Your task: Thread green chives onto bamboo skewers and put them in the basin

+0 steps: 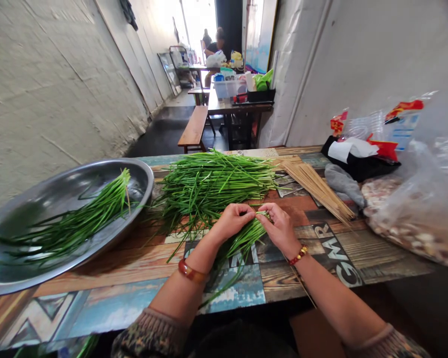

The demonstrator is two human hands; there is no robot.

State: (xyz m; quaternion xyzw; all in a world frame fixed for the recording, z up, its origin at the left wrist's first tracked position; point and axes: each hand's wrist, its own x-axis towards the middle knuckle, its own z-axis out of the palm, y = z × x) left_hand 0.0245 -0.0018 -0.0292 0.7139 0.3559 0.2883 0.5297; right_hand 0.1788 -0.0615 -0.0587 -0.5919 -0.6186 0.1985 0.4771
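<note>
At the middle of the table, my left hand (pixel 236 219) and my right hand (pixel 278 226) meet at the pale stem ends of a small bunch of garlic chives (pixel 244 241). Closed fingers of my right hand grip those ends. My left thumb and fingertips are pinched together beside them; whatever lies between them is too small to make out. Below my right wrist, thin bamboo sticks (pixel 304 287) poke past the table edge. Just beyond my hands spreads a large pile of loose garlic chives (pixel 216 181). A bundle of bamboo skewers (pixel 319 191) lies right of that pile.
On the left stands a wide steel basin (pixel 93 171), holding a chive bunch (pixel 85 214) with a stick through its stems. Plastic bags of pale pieces (pixel 421 219) and packets (pixel 362 149) crowd the right. Behind are a bench (pixel 194 127), another table (pixel 224 105) and a distant person (pixel 219 44).
</note>
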